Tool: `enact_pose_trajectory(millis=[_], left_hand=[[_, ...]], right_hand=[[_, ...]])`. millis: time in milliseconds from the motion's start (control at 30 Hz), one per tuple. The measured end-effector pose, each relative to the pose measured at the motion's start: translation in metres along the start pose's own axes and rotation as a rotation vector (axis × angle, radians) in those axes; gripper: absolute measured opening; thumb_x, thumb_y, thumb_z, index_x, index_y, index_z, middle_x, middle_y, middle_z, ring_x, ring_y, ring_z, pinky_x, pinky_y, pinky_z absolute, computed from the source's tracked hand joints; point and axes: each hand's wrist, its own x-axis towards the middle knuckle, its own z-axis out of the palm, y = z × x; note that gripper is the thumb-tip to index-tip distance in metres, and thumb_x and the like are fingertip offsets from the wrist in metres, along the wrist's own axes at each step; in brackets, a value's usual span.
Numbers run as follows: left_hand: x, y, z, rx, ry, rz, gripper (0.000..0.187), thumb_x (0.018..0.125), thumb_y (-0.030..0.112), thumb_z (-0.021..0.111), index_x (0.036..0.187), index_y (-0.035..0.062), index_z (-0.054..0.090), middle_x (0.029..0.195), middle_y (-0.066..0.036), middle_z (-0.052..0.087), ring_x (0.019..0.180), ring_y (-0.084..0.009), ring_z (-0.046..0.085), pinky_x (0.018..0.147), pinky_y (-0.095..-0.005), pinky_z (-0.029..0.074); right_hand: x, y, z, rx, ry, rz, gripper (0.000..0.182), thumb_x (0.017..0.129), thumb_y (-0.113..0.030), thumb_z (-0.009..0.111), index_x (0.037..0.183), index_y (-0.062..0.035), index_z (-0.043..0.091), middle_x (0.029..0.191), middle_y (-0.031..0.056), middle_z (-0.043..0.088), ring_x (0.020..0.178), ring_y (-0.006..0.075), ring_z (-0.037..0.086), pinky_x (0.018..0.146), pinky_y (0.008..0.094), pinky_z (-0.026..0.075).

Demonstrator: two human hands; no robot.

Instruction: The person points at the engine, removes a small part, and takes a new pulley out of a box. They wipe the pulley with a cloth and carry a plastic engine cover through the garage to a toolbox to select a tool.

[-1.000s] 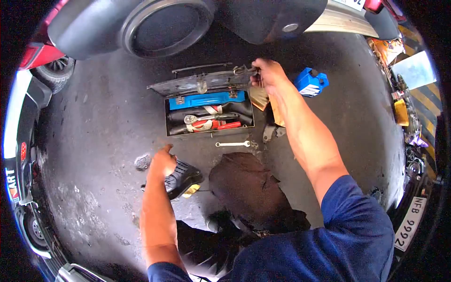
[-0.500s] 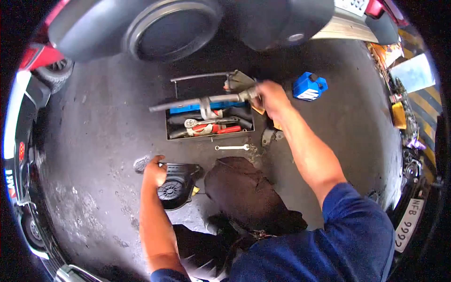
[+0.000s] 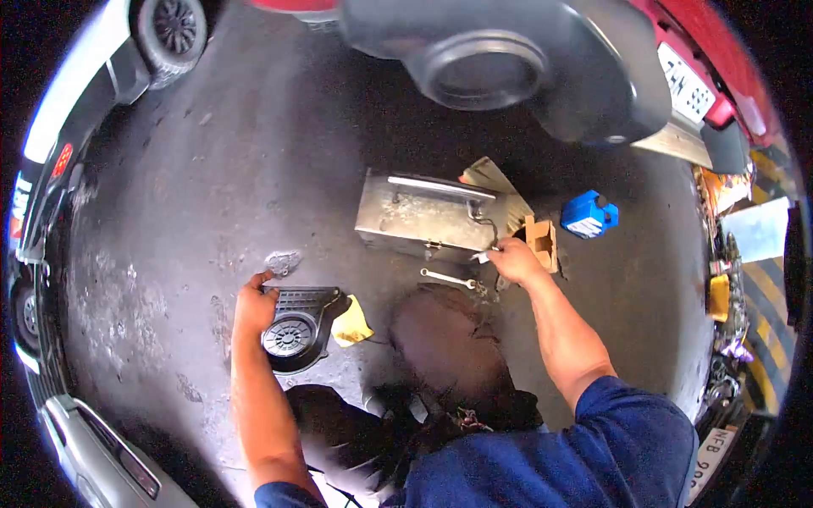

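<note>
My left hand (image 3: 254, 306) is closed on the upper left edge of a black plastic cover (image 3: 306, 298) with a round, ribbed vent. A yellow cloth or paper (image 3: 352, 323) lies against the cover's right side. In front of me stands a worn metal toolbox (image 3: 415, 215) with its lid down and a bar handle on top. At the toolbox's front right corner is my right hand (image 3: 517, 261), its fingers pinched together. Something small and pale shows at the fingertips; I cannot make out what. A combination wrench (image 3: 449, 278) lies on the floor just before the toolbox.
Right of the toolbox are an open cardboard box (image 3: 542, 237) and a blue jug (image 3: 589, 214). A car's dark bumper (image 3: 508, 51) overhangs the far side. Parts and a yellow container (image 3: 719, 298) line the right edge. Another vehicle's wheel (image 3: 172, 32) is at upper left.
The toolbox, open with tools showing before, now has its lid down. My right hand has come off the raised lid and moved down to the front right corner. The view has shifted.
</note>
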Motion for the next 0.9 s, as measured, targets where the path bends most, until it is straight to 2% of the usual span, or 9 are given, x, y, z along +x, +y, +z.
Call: enact_pose_trajectory(millis=[100, 233, 367, 467, 567, 600, 700, 767, 900], left_hand=[[-0.009, -0.023, -0.007, -0.083, 0.055, 0.012, 0.039, 0.076, 0.011, 0.065, 0.114, 0.0048, 0.061, 0.077, -0.014, 0.064, 0.071, -0.0224, 0.062, 0.067, -0.0340, 0.048], [-0.035, -0.027, -0.039, -0.112, 0.067, -0.045, 0.036, 0.078, 0.007, 0.063, 0.114, 0.0019, 0.060, 0.073, -0.009, 0.059, 0.064, -0.0163, 0.054, 0.063, -0.0307, 0.045], [-0.088, -0.035, -0.076, -0.056, 0.130, -0.066, 0.036, 0.079, 0.009, 0.063, 0.115, 0.0027, 0.060, 0.093, -0.018, 0.066, 0.083, -0.0235, 0.063, 0.075, -0.0331, 0.048], [-0.150, -0.031, -0.127, 0.022, 0.144, -0.226, 0.039, 0.080, 0.018, 0.060, 0.119, 0.0120, 0.059, 0.109, -0.019, 0.063, 0.102, -0.0330, 0.061, 0.088, -0.0410, 0.048], [-0.231, -0.020, -0.178, -0.078, 0.229, -0.409, 0.046, 0.077, 0.020, 0.060, 0.122, 0.0145, 0.057, 0.105, -0.018, 0.065, 0.096, -0.0343, 0.063, 0.086, -0.0410, 0.049], [-0.264, 0.006, -0.214, -0.257, 0.198, -0.548, 0.048, 0.075, 0.018, 0.058, 0.123, 0.0132, 0.056, 0.107, -0.020, 0.064, 0.097, -0.0351, 0.062, 0.087, -0.0405, 0.048], [-0.366, 0.007, -0.241, -0.397, 0.491, -0.433, 0.046, 0.073, 0.015, 0.054, 0.117, 0.0043, 0.058, 0.106, -0.023, 0.063, 0.102, -0.0362, 0.060, 0.091, -0.0398, 0.046], [-0.424, 0.020, -0.258, -0.512, 0.589, -0.443, 0.046, 0.073, 0.015, 0.055, 0.116, 0.0028, 0.058, 0.109, -0.023, 0.062, 0.104, -0.0367, 0.059, 0.091, -0.0399, 0.046], [-0.568, 0.046, -0.282, -0.587, 0.794, -0.647, 0.046, 0.072, 0.013, 0.054, 0.116, 0.0022, 0.058, 0.112, -0.023, 0.060, 0.106, -0.0350, 0.058, 0.093, -0.0381, 0.045]], right_hand=[[-0.006, -0.001, 0.011, -0.029, 0.047, -0.048, 0.036, 0.076, -0.031, 0.061, 0.082, 0.0042, 0.063, 0.082, 0.0262, 0.063, 0.079, 0.0386, 0.061, 0.073, 0.0439, 0.048], [0.000, -0.025, 0.033, 1.180, 0.063, 0.474, 0.024, 0.088, -0.025, 0.059, 0.091, -0.0018, 0.062, 0.074, 0.0080, 0.060, 0.061, 0.0198, 0.056, 0.052, 0.0355, 0.048], [-0.021, -0.035, 0.036, 0.508, -0.136, 0.416, 0.026, 0.087, -0.028, 0.061, 0.096, -0.0042, 0.063, 0.075, 0.0075, 0.058, 0.057, 0.0177, 0.053, 0.050, 0.0355, 0.044], [-0.041, 0.009, 0.058, 0.383, -0.153, 0.141, 0.029, 0.084, -0.026, 0.049, 0.083, 0.0010, 0.058, 0.082, 0.0178, 0.062, 0.072, 0.0291, 0.056, 0.065, 0.0431, 0.043], [-0.076, -0.014, 0.025, 0.266, -0.342, 0.061, 0.023, 0.090, -0.026, 0.046, 0.075, -0.0094, 0.055, 0.064, 0.0041, 0.049, 0.053, 0.0152, 0.049, 0.042, 0.0327, 0.036], [-0.033, 0.074, 0.070, 0.237, -0.358, -0.458, 0.017, 0.085, -0.022, 0.052, 0.076, -0.0086, 0.058, 0.061, 0.0071, 0.052, 0.052, 0.0194, 0.051, 0.046, 0.0367, 0.040], [-0.080, -0.043, -0.008, -0.925, -0.486, -1.142, 0.015, 0.076, -0.011, 0.059, 0.090, -0.0057, 0.060, 0.072, 0.0133, 0.060, 0.056, 0.0282, 0.057, 0.054, 0.0442, 0.049], [-0.132, -0.142, -0.031, 0.059, -0.683, 0.157, 0.019, 0.094, -0.015, 0.045, 0.090, -0.0017, 0.058, 0.069, 0.0116, 0.058, 0.056, 0.0258, 0.060, 0.045, 0.0385, 0.047], [-0.221, -0.296, -0.059, 0.011, -0.822, 0.056, 0.018, 0.095, -0.013, 0.046, 0.088, -0.0003, 0.056, 0.068, 0.0104, 0.057, 0.054, 0.0242, 0.059, 0.043, 0.0370, 0.046]])
